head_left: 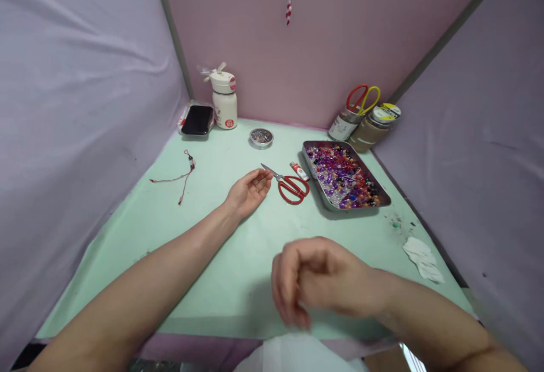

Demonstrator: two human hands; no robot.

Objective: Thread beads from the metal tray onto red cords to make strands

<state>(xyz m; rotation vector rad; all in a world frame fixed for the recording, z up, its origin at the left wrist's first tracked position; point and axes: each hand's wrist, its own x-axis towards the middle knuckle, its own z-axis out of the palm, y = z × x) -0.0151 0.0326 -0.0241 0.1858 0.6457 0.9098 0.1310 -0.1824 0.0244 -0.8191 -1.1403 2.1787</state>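
Note:
My left hand (250,193) rests on the table, palm turned up, with its fingers loosely bent and nothing visible in them. Its fingertips are beside the blades of red-handled scissors (293,188); whether they touch I cannot tell. Nearer to me, my right hand (325,278) is raised over the front of the table, a little blurred. Its fingers curve loosely downward, and I see nothing held in them. A red and white lighter (300,171) lies just behind the scissors. On the left lies a thin red cord bracelet (191,163) with dark and clear beads and two loose ends.
A metal tray (345,210) of mixed beads sits right of the scissors. Behind are a round container (261,138), a white bottle (225,102), a phone (198,119), and jars (342,127) with more scissors. A crumpled tissue (423,260) lies right. Cloth walls enclose the table.

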